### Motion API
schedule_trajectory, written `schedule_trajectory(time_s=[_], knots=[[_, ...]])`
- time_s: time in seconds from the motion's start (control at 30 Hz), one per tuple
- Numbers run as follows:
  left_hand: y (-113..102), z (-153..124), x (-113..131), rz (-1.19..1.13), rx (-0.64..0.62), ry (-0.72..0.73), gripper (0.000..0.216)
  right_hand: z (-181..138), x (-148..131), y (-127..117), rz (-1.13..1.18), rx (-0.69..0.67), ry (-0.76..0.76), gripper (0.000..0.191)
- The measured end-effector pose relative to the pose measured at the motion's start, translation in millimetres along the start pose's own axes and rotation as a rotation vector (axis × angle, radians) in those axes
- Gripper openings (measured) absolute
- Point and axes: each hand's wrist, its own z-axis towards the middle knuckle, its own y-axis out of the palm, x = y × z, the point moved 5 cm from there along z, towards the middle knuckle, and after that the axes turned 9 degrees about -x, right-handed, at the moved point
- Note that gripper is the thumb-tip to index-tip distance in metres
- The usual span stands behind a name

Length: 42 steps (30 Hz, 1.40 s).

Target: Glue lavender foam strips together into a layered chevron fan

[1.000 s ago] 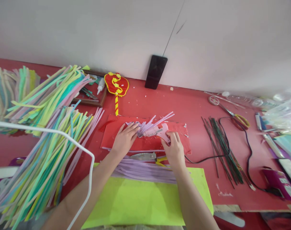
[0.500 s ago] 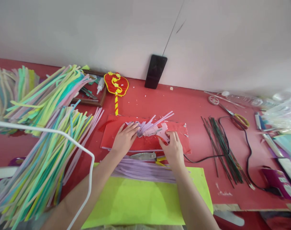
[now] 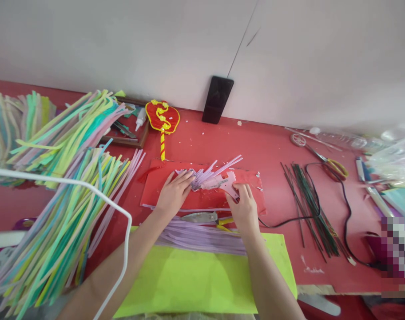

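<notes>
My left hand (image 3: 173, 194) lies flat, fingers together, pressing down a fan of short lilac strips (image 3: 212, 175) on a red sheet (image 3: 202, 200). My right hand (image 3: 244, 209) is wrapped round the handle of a pink glue gun (image 3: 224, 183), whose nozzle points left at the strips. The gun's black cord (image 3: 325, 209) trails off to the right across the red table (image 3: 265, 146).
Big heaps of pastel strips (image 3: 56, 191) fill the left. A lime sheet (image 3: 196, 280), lilac strips (image 3: 199, 235) and pliers (image 3: 205, 218) lie near me. Dark green wires (image 3: 309, 209), scissors (image 3: 325, 162), a red fan ornament (image 3: 162, 118) and a black phone (image 3: 217, 99) surround the work.
The right hand and glue gun have shifted very slightly; the left hand stays pressed on the strips.
</notes>
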Motion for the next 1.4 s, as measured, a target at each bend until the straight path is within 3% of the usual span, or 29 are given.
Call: schedule_trajectory(time_s=[0.53,1.4], knots=[[0.9,-3.4,-2.5,0.012,-0.082,0.057,0.045,0.0,2.2,0.5,-0.013,0.001,-0.002,0.013],[-1.1,-1.5,-1.1,-0.035,-0.035,0.023,0.036,-0.8,1.0,-1.2,0.002,0.032,-0.014,0.015]])
